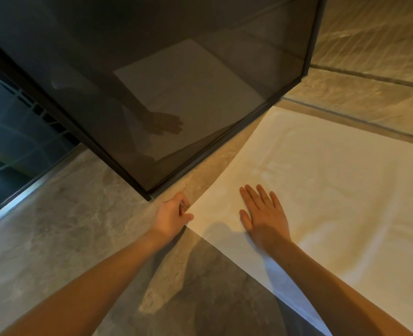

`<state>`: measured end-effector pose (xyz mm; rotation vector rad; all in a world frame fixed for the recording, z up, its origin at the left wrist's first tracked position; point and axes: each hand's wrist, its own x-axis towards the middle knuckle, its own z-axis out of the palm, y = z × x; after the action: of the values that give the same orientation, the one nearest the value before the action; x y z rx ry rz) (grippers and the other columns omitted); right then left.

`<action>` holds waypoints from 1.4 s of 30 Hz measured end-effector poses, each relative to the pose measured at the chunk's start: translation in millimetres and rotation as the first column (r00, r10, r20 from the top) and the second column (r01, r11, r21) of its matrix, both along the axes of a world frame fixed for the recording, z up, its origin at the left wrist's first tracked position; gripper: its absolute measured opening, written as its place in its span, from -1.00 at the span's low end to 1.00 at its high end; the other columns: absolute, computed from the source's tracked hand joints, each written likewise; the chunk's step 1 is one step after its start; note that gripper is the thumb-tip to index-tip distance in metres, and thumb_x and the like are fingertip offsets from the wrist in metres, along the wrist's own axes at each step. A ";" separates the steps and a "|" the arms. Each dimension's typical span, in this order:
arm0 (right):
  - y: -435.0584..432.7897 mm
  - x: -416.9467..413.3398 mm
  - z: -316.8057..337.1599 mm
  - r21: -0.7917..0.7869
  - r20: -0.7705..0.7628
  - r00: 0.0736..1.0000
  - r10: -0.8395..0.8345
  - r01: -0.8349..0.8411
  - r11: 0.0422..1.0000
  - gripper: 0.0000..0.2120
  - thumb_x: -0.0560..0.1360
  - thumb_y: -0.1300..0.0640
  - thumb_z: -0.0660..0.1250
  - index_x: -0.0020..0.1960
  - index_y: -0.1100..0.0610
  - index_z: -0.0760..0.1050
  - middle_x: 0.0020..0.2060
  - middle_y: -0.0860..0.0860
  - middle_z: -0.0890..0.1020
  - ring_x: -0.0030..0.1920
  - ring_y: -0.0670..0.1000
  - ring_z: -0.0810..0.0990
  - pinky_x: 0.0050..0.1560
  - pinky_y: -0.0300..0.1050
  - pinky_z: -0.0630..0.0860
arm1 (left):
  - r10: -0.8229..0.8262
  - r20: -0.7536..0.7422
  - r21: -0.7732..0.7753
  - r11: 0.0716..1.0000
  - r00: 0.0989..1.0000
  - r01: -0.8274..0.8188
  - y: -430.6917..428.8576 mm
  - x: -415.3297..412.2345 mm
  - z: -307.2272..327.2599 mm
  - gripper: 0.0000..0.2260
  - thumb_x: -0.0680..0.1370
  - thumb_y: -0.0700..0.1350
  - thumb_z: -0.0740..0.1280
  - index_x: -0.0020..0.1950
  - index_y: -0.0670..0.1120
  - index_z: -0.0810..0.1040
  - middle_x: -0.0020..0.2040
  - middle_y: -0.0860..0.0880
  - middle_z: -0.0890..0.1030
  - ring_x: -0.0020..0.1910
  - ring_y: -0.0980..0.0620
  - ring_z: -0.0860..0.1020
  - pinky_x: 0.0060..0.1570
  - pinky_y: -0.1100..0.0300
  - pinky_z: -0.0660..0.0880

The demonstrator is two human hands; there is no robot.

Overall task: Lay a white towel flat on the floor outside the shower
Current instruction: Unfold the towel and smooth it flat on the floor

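White towel [322, 190], smooth with faint creases, spread on veined marble floor [67, 226] beside dark glass shower panel [176, 69]. Left hand [172, 215] pinching its corner (fingers curled); right hand [265, 213] flat, fingers spread.

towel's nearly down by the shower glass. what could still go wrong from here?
1. The left hand pinches the corner of the white towel while the right hand presses flat on it; a hard tug could bunch the cloth between them.
2. Soft wrinkles show across the towel's middle, so it may not end fully flat.
3. The corner lies close to the dark shower glass frame; pulling it further could run the edge against the frame.
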<state>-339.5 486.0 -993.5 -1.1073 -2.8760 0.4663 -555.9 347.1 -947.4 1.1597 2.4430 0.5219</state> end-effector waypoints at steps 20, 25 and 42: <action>61.3 15.5 0.5 -0.041 -0.034 0.983 -0.178 0.177 0.983 -0.45 0.66 -0.10 -0.16 0.59 -0.01 -0.21 0.59 -0.07 -0.13 0.56 -0.07 -0.23 0.50 -0.11 -0.34 | -0.532 -0.273 -0.115 0.845 0.802 0.522 86.6 35.5 -36.0 -0.44 0.65 0.19 -0.14 0.57 0.02 -0.23 0.56 0.11 -0.23 0.50 0.24 -0.33 0.40 0.30 -0.44; 92.4 16.7 13.4 -0.003 -0.158 0.954 -0.254 0.257 0.966 -0.46 0.67 -0.07 -0.13 0.60 0.02 -0.16 0.59 -0.06 -0.09 0.54 -0.10 -0.25 0.50 -0.11 -0.34 | -0.488 -0.432 0.018 0.836 0.758 0.548 146.1 58.9 -31.1 -0.48 0.67 0.06 -0.02 0.60 -0.07 -0.02 0.59 0.03 -0.05 0.56 0.13 -0.15 0.52 0.13 -0.21; 144.0 87.0 0.5 0.048 -0.006 0.855 -0.518 0.518 0.854 -0.42 0.65 -0.07 -0.14 0.60 0.09 -0.19 0.59 0.00 -0.12 0.58 0.00 -0.19 0.56 -0.03 -0.20 | -0.629 -0.424 -0.027 0.728 0.652 0.685 245.0 74.5 -43.5 -0.48 0.66 0.10 -0.09 0.59 -0.02 -0.09 0.57 0.09 -0.12 0.56 0.12 -0.14 0.49 0.20 -0.27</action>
<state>-252.6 630.0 -993.1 -1.7903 -2.4141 0.3554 -481.3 592.1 -990.8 2.2806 2.0482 0.2231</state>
